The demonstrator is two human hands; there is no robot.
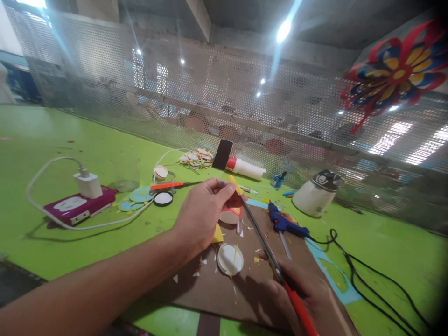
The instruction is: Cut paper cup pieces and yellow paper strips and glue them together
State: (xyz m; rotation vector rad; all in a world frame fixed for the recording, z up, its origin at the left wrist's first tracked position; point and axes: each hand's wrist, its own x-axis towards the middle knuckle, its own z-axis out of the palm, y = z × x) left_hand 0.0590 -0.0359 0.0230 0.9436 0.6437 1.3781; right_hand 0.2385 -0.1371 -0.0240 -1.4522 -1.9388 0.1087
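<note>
My left hand (206, 205) is above the brown board, pinching a small yellow paper piece (235, 185) between thumb and fingertips. My right hand (304, 289), at the lower right, is closed round the red handle of long-bladed scissors (261, 233). The blade tips reach up to the yellow paper. Below the hands, a round white disc (230, 259) lies on the brown board (255, 298) among paper scraps. A yellow paper sheet (217, 234) shows partly from under my left hand. Behind it is a partly hidden round piece with a red patch (231, 214).
A blue glue gun (287, 225) with a black cable lies right, near a cream container (317, 193). Left are a purple power strip (80, 205), glass (126, 175) and orange cutter (167, 185). A phone (222, 154) leans at the back before a mesh screen (196, 93).
</note>
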